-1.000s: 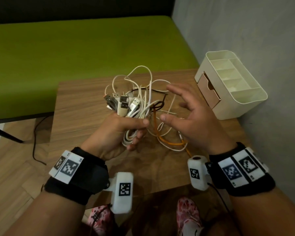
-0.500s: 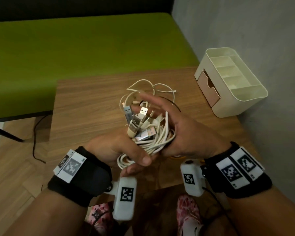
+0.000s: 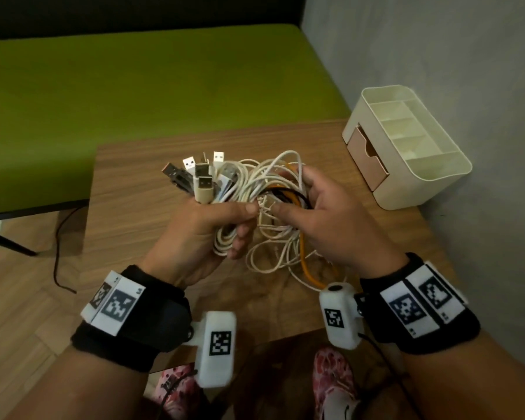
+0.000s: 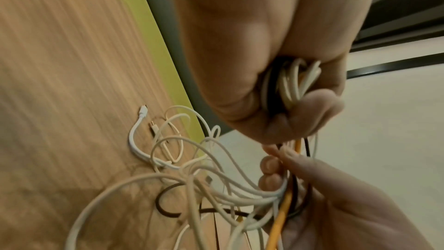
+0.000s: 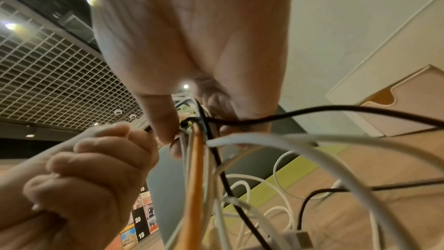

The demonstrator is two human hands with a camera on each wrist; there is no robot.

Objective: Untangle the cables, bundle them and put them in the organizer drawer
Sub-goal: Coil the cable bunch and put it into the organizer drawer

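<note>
A tangle of cables, mostly white with one orange and one black strand, is held above the wooden table. My left hand grips the bundle in a fist, with several USB plugs sticking up out of it. My right hand curls round the loops just to the right, fingers pinching white, orange and black strands. Loose loops hang down and trail on the table. The cream organizer stands at the table's far right, its tan drawer closed.
A green bench lies beyond the table. A grey wall runs close along the right behind the organizer. A thin black cord hangs down to the floor at the left. My patterned slippers show below the table's near edge.
The bundle was lifted and turned so the plugs fan out to the upper left. My right hand went from open, to wrapping the bundle, to gripping the loops on its right side.
</note>
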